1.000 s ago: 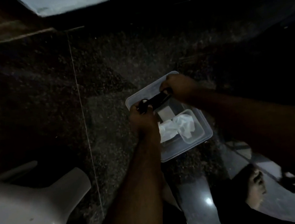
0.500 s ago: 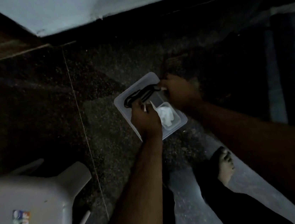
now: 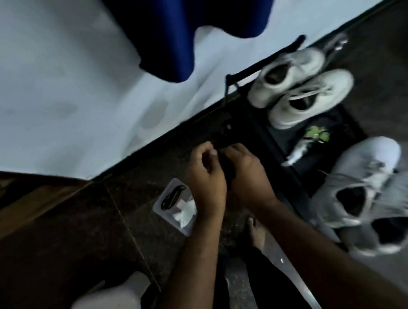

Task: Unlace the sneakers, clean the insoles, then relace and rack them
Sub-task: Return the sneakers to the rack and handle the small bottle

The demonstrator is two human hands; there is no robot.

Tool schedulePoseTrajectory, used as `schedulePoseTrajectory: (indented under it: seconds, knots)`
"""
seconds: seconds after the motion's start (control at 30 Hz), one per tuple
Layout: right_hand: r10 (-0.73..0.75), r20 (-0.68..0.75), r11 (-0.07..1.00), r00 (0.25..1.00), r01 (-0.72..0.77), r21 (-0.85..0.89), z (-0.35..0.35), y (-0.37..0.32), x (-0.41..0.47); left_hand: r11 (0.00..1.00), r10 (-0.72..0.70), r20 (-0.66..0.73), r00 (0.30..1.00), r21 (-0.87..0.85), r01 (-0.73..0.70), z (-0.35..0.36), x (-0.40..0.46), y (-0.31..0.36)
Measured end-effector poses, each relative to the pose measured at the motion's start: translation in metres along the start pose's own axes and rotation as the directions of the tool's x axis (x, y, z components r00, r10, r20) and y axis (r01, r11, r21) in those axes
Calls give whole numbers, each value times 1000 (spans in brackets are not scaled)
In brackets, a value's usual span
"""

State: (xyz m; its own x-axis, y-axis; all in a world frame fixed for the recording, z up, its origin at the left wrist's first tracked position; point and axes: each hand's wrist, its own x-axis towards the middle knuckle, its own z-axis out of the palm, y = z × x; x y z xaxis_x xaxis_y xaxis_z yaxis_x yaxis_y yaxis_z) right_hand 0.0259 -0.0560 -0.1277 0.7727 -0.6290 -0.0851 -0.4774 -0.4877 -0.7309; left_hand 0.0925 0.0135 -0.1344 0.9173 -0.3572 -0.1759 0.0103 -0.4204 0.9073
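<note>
Left hand [image 3: 204, 180] and right hand [image 3: 245, 175] meet, fingers curled round something dark between them; what it is, cannot tell. Black lace [image 3: 172, 198] lies in tub [image 3: 159, 207] just left of left hand; sneakers [image 3: 300, 88] on rack [image 3: 275, 158] right of the hands, another pair [image 3: 372, 197] nearer

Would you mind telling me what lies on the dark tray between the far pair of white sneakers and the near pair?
In the head view, between the far pair and the near pair, the dark tray holds a small green-and-white item, too blurred to identify.

head view, looking down, hands [image 3: 226, 177] near
</note>
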Motion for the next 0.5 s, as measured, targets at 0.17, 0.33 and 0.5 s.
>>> schedulePoseTrajectory:
  seconds: [0.17,0.33,0.5]
  knots:
    - [91,-216,996,972,-87,29,-108,0,-13,992,71,142,987,-118,-54,43,-37,108]
    - [176,-269,983,947,-184,-6,-162,42,-15,990,107,251,962,-112,-81,99,-52,138]
    - [375,-169,909,912,-397,-125,-181,121,-8,998,64,324,944,-43,-53,144,-57,122]
